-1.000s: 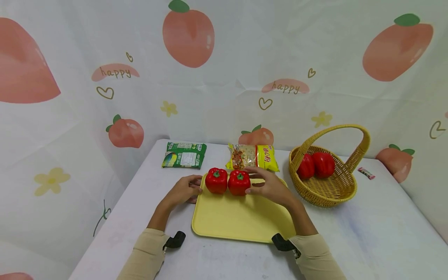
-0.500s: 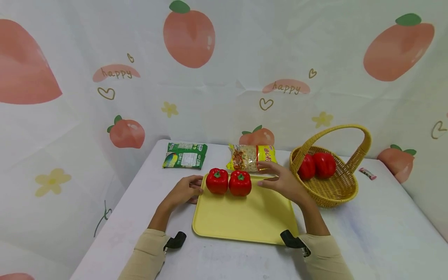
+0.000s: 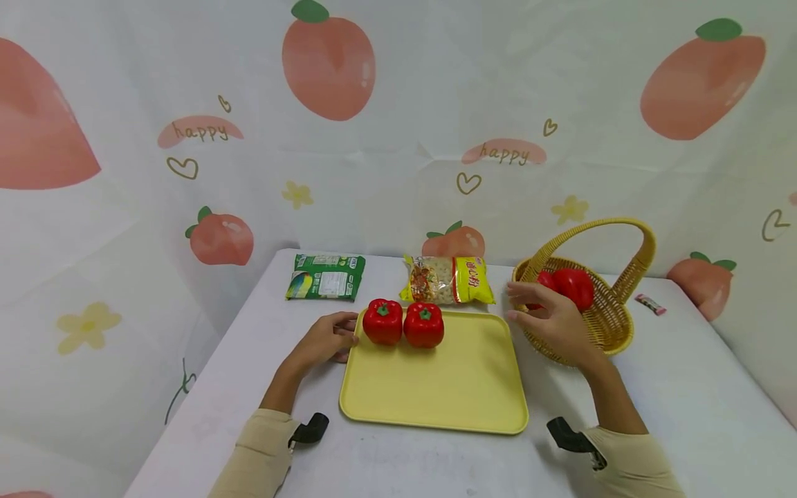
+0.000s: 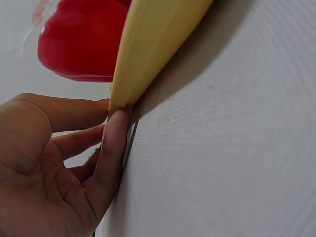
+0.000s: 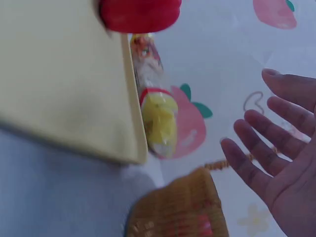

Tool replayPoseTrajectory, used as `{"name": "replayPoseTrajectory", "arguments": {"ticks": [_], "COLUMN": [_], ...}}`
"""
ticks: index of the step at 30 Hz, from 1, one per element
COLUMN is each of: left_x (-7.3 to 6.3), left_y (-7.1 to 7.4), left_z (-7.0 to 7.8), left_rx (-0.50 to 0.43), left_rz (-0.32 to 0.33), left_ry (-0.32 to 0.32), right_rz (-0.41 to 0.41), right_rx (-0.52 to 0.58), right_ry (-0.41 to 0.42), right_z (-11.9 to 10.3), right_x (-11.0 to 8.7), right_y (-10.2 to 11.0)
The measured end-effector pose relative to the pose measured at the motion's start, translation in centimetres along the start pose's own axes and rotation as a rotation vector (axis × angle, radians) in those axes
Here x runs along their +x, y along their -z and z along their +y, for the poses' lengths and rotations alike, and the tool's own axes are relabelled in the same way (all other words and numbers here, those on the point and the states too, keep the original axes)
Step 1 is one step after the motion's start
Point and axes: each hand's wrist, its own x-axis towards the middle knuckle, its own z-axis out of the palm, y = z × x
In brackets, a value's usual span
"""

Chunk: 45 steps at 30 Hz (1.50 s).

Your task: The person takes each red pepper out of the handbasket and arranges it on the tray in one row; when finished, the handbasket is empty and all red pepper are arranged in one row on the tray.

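Note:
My left hand [image 3: 324, 339] pinches the left rim of a yellow tray [image 3: 436, 394]; in the left wrist view the fingertips [image 4: 118, 121] meet at its edge. Two red bell peppers [image 3: 382, 322] with green stems sit side by side at the tray's back left. My right hand [image 3: 557, 325] hovers in front of the wicker basket [image 3: 613, 332], partly covering it in the head view. Its fingers are spread and hold nothing, as the right wrist view shows. Inside the basket lie two red peppers [image 3: 574, 287], one of them mostly hidden behind my hand.
Behind the tray lies a yellow packet of pasta [image 3: 448, 280], with a green packet [image 3: 326, 277] to its left. A small pink-wrapped item [image 3: 650, 304] lies right of the basket, whose tall handle [image 3: 644, 242] arches up. A printed curtain [image 3: 398, 173] borders the table.
My right hand has let go of the right-hand bell pepper on the tray and moved right to the basket. The left hand stays at the tray's rim.

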Motion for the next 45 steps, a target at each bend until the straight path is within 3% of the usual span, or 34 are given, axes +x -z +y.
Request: {"name": "replayPoseTrajectory", "arguments": {"ticks": [10,18,25,38,45], "left_x": [-0.1,-0.1,-0.1,-0.2,-0.1], "left_y": [0.0,0.0,-0.1,-0.2,-0.2], "left_z": [0.2,0.3,0.2,0.1,0.1], "left_rx": [-0.031,-0.029,-0.017,-0.024,-0.041], "left_rz": [-0.005,0.007,0.017,0.016,0.011], "left_ry": [0.003,0.007,0.013,0.014,0.014], "right_rz": [0.078,0.041,0.033,-0.091,-0.190], "right_rx": [-0.111,-0.177,-0.187,-0.231,-0.249], "right_ry": [0.009,-0.140,-0.200,-0.228,-0.303], "right_z": [2.1,3.9,5.5,7.6,7.5], "right_x": [-0.8,0.2,1.6,4.1,5.1], "right_y": [4.5,7.3,8.8,10.5,10.8]}}
